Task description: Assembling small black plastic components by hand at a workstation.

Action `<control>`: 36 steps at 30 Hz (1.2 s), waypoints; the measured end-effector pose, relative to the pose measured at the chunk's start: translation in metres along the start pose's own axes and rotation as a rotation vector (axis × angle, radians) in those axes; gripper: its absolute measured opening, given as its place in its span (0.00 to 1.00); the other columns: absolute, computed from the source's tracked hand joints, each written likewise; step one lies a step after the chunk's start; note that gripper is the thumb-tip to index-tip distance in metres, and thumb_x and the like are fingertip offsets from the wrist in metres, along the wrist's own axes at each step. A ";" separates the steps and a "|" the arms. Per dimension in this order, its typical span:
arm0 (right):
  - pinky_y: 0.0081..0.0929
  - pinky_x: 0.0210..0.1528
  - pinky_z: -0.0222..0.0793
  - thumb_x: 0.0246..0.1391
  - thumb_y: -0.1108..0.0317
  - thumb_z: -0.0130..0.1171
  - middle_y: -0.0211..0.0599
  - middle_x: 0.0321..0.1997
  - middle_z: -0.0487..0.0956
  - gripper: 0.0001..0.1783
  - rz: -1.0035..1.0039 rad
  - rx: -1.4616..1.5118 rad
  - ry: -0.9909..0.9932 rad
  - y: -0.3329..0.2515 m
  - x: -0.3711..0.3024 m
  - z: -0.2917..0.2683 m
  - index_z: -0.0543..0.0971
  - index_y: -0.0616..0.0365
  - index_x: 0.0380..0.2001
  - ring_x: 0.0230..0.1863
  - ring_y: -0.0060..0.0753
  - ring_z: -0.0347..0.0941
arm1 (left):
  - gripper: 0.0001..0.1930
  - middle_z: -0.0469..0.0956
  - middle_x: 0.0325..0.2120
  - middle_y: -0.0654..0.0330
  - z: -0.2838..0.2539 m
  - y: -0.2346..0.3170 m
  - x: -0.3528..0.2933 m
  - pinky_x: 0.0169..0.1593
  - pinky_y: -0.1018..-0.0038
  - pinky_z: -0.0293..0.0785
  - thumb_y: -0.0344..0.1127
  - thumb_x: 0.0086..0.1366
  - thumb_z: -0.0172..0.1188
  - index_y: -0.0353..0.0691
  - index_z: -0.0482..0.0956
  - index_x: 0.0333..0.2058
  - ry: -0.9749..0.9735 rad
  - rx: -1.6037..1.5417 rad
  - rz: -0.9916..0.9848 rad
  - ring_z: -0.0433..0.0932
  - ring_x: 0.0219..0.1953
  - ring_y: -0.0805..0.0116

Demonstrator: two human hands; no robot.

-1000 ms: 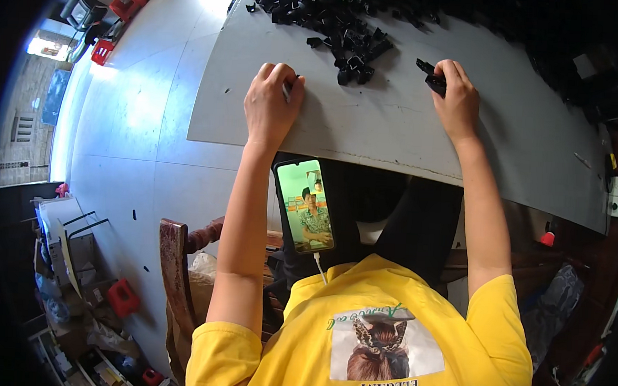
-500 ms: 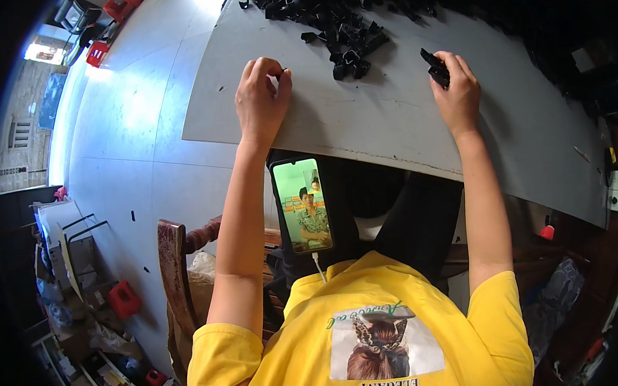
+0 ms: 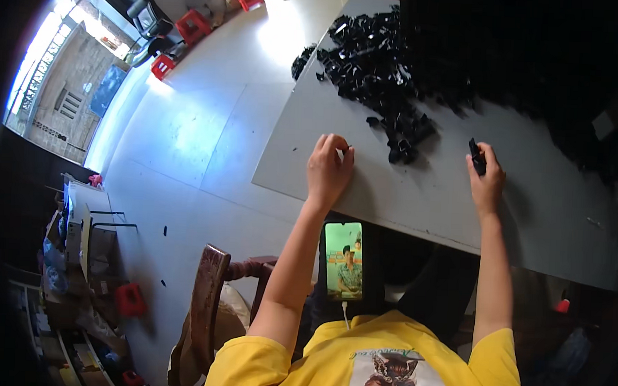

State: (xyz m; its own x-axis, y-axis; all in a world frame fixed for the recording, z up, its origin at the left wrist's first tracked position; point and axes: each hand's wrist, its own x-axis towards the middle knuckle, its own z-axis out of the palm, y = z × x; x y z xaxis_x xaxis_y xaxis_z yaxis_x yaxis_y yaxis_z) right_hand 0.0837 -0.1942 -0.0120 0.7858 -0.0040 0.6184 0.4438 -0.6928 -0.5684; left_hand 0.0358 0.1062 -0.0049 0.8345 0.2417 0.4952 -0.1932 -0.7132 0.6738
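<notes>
My left hand (image 3: 329, 170) is closed in a pinch above the near left part of the grey table (image 3: 419, 198). A tiny dark bit shows at its fingertips, too small to name. My right hand (image 3: 488, 187) grips a black plastic piece (image 3: 477, 157) between thumb and fingers, over the tabletop to the right. Beyond and between the hands, a heap of black plastic pieces (image 3: 376, 65) spreads across the table, with a small cluster (image 3: 404, 135) trailing toward me.
A lit phone (image 3: 344, 263) with a white cable rests on my lap below the table's front edge. A dark wooden chair (image 3: 211, 292) stands at lower left. Red stools (image 3: 192, 27) sit on the floor at far left, and a red container (image 3: 131, 300) lies near boxes.
The whole view has shifted, so the table and hands appear lower and further right. The black piece in my right hand has turned more upright. Both hands keep their pinched grip.
</notes>
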 end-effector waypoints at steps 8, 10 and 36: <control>0.34 0.35 0.71 0.51 0.70 0.62 0.44 0.31 0.79 0.13 0.049 0.031 -0.019 0.000 0.004 0.003 0.74 0.58 0.40 0.32 0.47 0.78 | 0.06 0.71 0.25 0.61 -0.003 -0.001 0.002 0.28 0.73 0.68 0.27 0.56 0.61 0.38 0.71 0.29 -0.003 0.023 0.005 0.71 0.21 0.70; 0.35 0.36 0.71 0.49 0.71 0.63 0.45 0.31 0.79 0.14 0.043 0.017 -0.027 -0.001 0.004 0.003 0.74 0.59 0.40 0.33 0.50 0.77 | 0.06 0.71 0.25 0.61 -0.002 -0.002 0.003 0.28 0.73 0.69 0.27 0.56 0.61 0.38 0.72 0.29 -0.005 0.016 0.009 0.71 0.21 0.70; 0.37 0.39 0.70 0.46 0.74 0.63 0.45 0.33 0.79 0.14 0.019 0.003 -0.042 -0.003 0.003 0.004 0.75 0.60 0.38 0.35 0.50 0.76 | 0.05 0.71 0.26 0.62 -0.004 -0.002 0.001 0.29 0.74 0.69 0.27 0.56 0.61 0.38 0.72 0.29 -0.018 0.025 0.007 0.71 0.22 0.71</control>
State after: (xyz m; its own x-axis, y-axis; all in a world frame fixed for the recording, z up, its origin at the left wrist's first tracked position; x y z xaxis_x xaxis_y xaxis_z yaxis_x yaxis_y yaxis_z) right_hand 0.0865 -0.1899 -0.0106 0.8118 0.0134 0.5838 0.4298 -0.6905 -0.5818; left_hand 0.0348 0.1107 -0.0039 0.8425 0.2245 0.4897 -0.1868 -0.7309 0.6564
